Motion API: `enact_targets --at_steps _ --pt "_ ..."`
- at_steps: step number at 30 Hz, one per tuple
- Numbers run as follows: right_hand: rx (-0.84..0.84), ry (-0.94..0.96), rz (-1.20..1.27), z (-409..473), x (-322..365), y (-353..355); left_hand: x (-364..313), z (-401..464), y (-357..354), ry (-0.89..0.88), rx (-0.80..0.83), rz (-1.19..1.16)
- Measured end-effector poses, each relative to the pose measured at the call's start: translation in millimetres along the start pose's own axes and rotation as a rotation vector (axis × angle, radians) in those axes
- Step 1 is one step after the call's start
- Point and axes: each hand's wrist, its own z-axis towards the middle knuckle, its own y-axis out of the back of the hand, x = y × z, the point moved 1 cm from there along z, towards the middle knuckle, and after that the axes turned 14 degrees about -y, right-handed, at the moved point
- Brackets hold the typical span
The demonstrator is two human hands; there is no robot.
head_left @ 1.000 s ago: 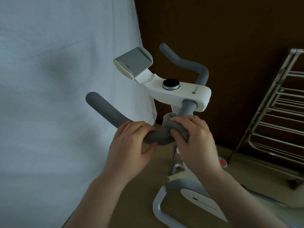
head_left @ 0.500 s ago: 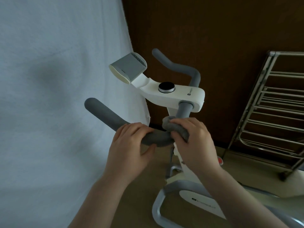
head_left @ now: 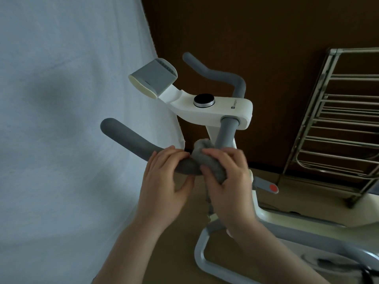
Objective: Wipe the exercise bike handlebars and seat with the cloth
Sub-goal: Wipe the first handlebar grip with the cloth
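A white exercise bike stands before me, with a white console point(head_left: 215, 111) and a black dial on top. Its near grey handlebar point(head_left: 131, 138) curves from the left toward the console stem. My left hand point(head_left: 166, 183) grips this bar at its bend. Right beside it, my right hand point(head_left: 227, 177) holds a grey cloth point(head_left: 207, 158) wrapped round the same bar. The far grey handlebar point(head_left: 217, 75) rises behind the console. A grey and white tablet holder point(head_left: 152, 77) sits at the console's front. The seat is out of view.
A white sheet point(head_left: 61, 119) hangs along the left, close to the near bar's tip. A dark brown wall is behind. A metal rack point(head_left: 336, 128) stands at the right. The bike's white and grey frame point(head_left: 287, 222) lies below on a tan floor.
The cloth in my right hand has shifted slightly along the bar's bend. My view has tilted and moved in a little. My left hand keeps its grip.
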Motion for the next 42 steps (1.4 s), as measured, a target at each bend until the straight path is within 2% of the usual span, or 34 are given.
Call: enact_targets --at_steps 2,6,9,10,13,14,17,21,25,29,32,33,37,42 --pt "-0.058 -0.072 0.037 0.1 -3.7 0.7 -0.4 3.5 2.6 0.002 -0.001 -0.006" --pt "0.037 0.057 -0.050 -0.9 -5.1 3.6 1.5 6.3 5.4 0.007 0.011 0.005" --pt "-0.086 -0.096 0.052 10.6 -9.3 12.2 2.0 6.9 3.9 0.012 0.000 0.030" --pt "-0.078 -0.117 0.070 5.6 -8.3 9.1 1.9 6.5 3.4 0.013 -0.001 0.033" --pt "0.031 0.033 -0.020 -12.3 -4.8 -0.5 3.3 5.2 1.7 0.021 -0.005 0.026" --pt "0.021 0.042 -0.005 -10.0 -8.9 0.2 3.4 4.9 1.2 0.024 -0.004 0.025" --pt "-0.088 -0.104 0.105 -3.6 -13.8 2.5 1.6 4.3 0.1 0.021 -0.013 0.040" --pt "-0.005 0.012 0.030 -13.0 -8.4 -3.9 1.8 4.7 -0.9 0.024 -0.005 0.035" --pt "-0.059 -0.159 0.142 6.4 -8.3 3.9 0.7 6.5 -0.4 0.038 0.013 0.068" --pt "-0.002 -0.042 0.001 7.1 -7.2 4.9 -0.2 7.9 -0.2 0.055 0.018 0.072" --pt "-0.067 -0.267 0.025 44.3 -17.8 21.1 -1.8 10.5 0.6 0.072 0.022 0.060" --pt "-0.064 -0.291 0.018 47.8 -18.2 22.1 -3.1 11.7 0.5 0.074 0.022 0.059" --pt "0.068 -0.032 -0.032 26.4 -12.9 17.9 -8.8 18.8 0.4 0.093 0.023 0.054" --pt "0.061 -0.147 0.080 55.4 -24.5 29.9 -17.9 33.6 -6.2 0.096 0.046 -0.032"
